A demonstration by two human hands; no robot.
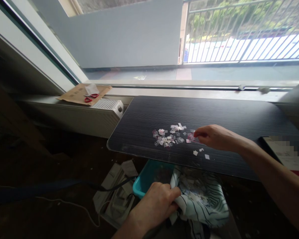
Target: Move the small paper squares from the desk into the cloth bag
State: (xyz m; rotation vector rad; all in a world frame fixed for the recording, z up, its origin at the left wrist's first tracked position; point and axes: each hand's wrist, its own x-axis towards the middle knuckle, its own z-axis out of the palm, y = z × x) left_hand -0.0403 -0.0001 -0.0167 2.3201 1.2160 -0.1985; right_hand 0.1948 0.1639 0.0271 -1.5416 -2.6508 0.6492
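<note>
Nearest the camera, clutching the edge of a striped cloth (209,212) with the left hand (160,200), thumb and fingers clenched on the fabric. Inside the cloth's hollow, below the bench's (129,132) front edge, many loose scraps (196,196); cannot tell whether set within the teal tub (139,188) or just beside it. Over the bench, held low with the right hand (214,136), curled fingertips at the right side of a scatter (161,142) of scraps, touching or just beside a pinkish one (190,136); cannot tell whether pinching it. Spread about the bench's middle, white, clear and pinkish, many overlapping, with a few strays (195,153) apart from them, nearer the front edge. Judged only partway along: plenty of scraps already gathered in the cloth, yet dozens left on the bench, strays included. Too dark to tell what lies in the tub. Well apart to the left, resting on a brown envelope (73,94), red scissors (88,99), seemingly not needed now. Near the right forearm, partly blotted out, a flat box (276,154).
</note>
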